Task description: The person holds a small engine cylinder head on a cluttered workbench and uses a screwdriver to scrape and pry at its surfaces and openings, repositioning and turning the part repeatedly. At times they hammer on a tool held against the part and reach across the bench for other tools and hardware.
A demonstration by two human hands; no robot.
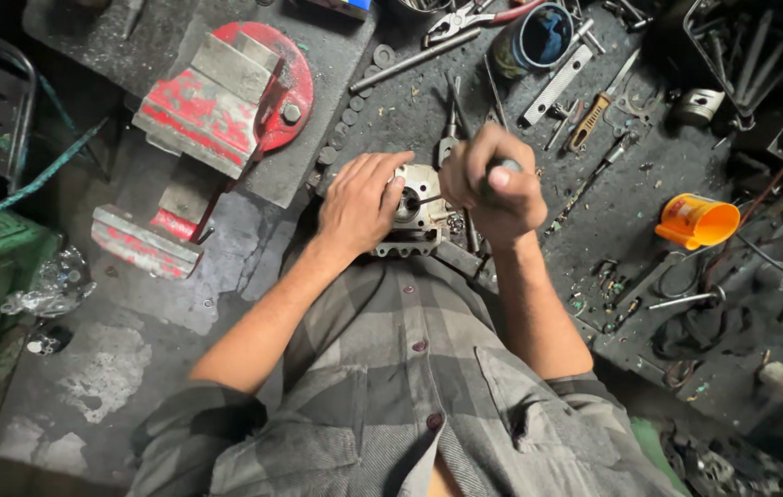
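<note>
A pale metal engine part (417,213) with a round opening lies on the dark workbench (612,212) right in front of me. My left hand (360,201) rests flat on its left side and holds it down. Gripped in my right hand (493,179), a tool with a dark handle (506,167) stands upright over the part's right edge. The tool's tip is hidden behind the fist and the part.
A red bench vise (217,110) is at the left. An orange cup (696,221) lies at the right. Pliers (465,18), a screwdriver (594,115), a round tin (539,39), washers and several loose tools lie at the back. My grey checked shirt fills the foreground.
</note>
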